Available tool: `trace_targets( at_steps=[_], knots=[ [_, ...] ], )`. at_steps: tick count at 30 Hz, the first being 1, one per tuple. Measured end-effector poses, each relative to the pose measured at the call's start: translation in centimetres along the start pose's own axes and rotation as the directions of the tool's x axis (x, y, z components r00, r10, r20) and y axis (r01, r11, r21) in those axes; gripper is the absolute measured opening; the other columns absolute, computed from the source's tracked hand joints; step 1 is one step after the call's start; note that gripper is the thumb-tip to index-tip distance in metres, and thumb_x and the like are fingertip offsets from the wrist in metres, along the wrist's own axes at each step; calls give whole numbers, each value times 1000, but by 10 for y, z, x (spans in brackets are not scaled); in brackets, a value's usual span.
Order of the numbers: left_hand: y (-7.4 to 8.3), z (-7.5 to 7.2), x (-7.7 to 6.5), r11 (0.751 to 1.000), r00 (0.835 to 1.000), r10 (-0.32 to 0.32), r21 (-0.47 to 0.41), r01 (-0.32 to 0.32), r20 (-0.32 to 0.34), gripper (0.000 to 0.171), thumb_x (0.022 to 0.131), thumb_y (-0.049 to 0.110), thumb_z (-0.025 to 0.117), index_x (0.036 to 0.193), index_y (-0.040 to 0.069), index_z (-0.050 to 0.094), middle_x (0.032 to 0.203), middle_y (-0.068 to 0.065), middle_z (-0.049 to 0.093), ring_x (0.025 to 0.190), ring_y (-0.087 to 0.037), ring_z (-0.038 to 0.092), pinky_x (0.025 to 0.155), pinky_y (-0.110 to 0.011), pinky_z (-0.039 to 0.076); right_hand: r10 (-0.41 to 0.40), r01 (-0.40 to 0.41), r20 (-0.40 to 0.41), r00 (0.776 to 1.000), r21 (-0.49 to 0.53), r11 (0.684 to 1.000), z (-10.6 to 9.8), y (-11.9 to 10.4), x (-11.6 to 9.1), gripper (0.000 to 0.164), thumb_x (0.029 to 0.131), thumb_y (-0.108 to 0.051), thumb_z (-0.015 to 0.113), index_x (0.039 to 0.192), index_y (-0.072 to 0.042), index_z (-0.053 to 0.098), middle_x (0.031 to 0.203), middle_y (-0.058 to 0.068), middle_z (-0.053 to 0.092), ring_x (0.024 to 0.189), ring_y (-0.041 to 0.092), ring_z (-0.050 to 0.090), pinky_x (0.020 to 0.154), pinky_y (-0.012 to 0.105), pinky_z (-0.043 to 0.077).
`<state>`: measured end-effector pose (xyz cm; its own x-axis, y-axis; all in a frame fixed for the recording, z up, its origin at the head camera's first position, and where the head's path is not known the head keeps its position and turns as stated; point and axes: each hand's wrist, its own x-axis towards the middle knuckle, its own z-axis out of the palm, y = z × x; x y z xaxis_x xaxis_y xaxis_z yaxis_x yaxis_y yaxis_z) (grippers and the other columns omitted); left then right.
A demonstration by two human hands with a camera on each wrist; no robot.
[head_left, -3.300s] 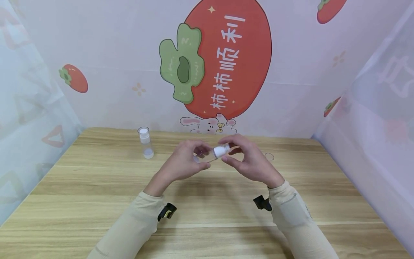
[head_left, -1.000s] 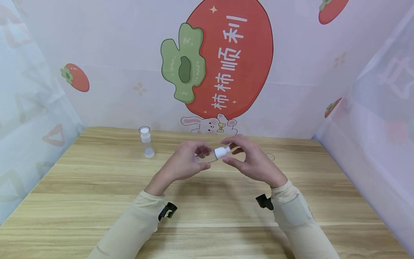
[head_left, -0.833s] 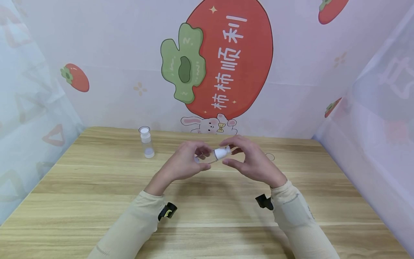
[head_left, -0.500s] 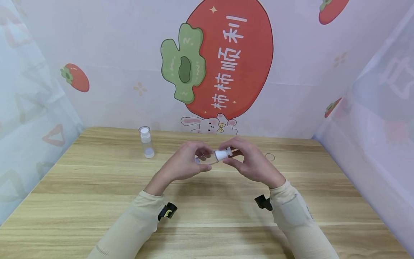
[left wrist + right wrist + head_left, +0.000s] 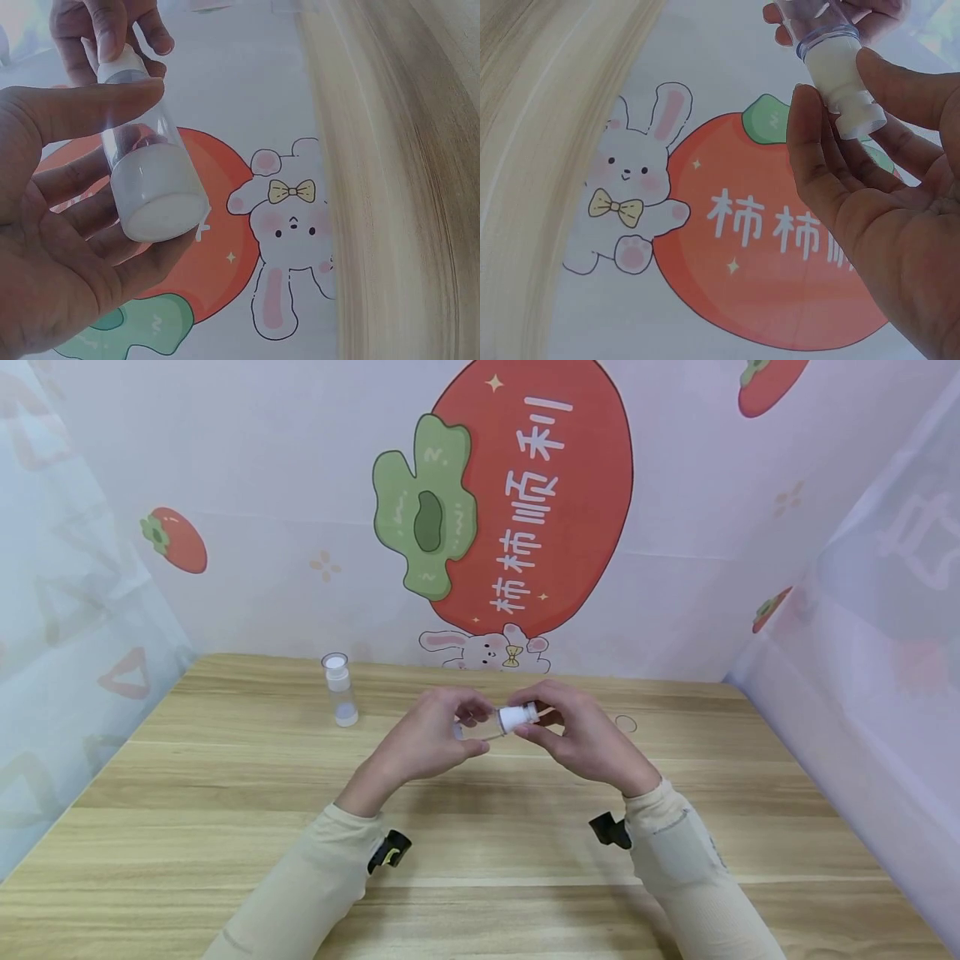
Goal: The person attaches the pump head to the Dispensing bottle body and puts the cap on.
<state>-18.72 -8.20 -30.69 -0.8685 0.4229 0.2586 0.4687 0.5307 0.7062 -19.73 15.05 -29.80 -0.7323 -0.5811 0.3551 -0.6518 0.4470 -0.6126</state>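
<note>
A small clear pump bottle [image 5: 483, 727] lies tilted in the air between both hands, its white pump top pointing right. My left hand [image 5: 431, 735] grips the clear body, thumb on one side and fingers on the other. In the left wrist view the bottle's white lower part [image 5: 161, 191] faces the camera. My right hand [image 5: 585, 735] pinches the white collar [image 5: 836, 67] between thumb and fingers. The stubby white pump head [image 5: 861, 116] sticks out past that grip.
A second bottle [image 5: 341, 691] with a white top stands upright at the back left of the wooden table [image 5: 480, 893]. On the table behind the right hand lies a thin dark ring [image 5: 626, 723]. A printed cloth backdrop [image 5: 270, 593] rises at the table's back edge.
The right fingers have shifted slightly down and left along the bottle's white top, from around its tip to its collar. The left hand keeps its grip nearly still.
</note>
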Motion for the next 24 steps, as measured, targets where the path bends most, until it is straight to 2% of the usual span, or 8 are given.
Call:
trace_targets(
  at_steps=[6,11,18,24],
  knots=[
    [3,2,-1,995,998,33,97,-27,-61,35,78,2,86,110,5,73,102,-4,71,91,-19,65,84,-36,55,29,-29,6,1000,14,999,0,0,1,28,92,-4,74,119,-8,68,110,-1,67,93,16,65,82,34,59],
    [5,3,-2,988,994,55,150,-40,-93,36,77,1,86,110,4,73,102,-5,71,92,-21,66,85,-38,56,40,-40,13,999,31,999,0,0,1,27,93,-4,73,119,-8,69,111,0,67,92,16,64,82,36,58],
    [6,3,-2,981,991,69,190,-46,-114,36,76,0,87,108,5,73,102,-5,71,92,-21,67,85,-38,56,56,-57,29,998,22,998,0,0,2,24,96,-8,71,119,-10,69,110,-2,67,91,15,64,84,35,57],
    [5,3,-2,981,990,68,190,-44,-120,36,75,1,87,108,5,73,101,-4,71,92,-20,66,84,-38,56,83,-83,42,996,-7,997,-1,-1,2,25,98,-16,70,122,-12,68,109,-4,67,92,14,63,87,36,56]
  ],
)
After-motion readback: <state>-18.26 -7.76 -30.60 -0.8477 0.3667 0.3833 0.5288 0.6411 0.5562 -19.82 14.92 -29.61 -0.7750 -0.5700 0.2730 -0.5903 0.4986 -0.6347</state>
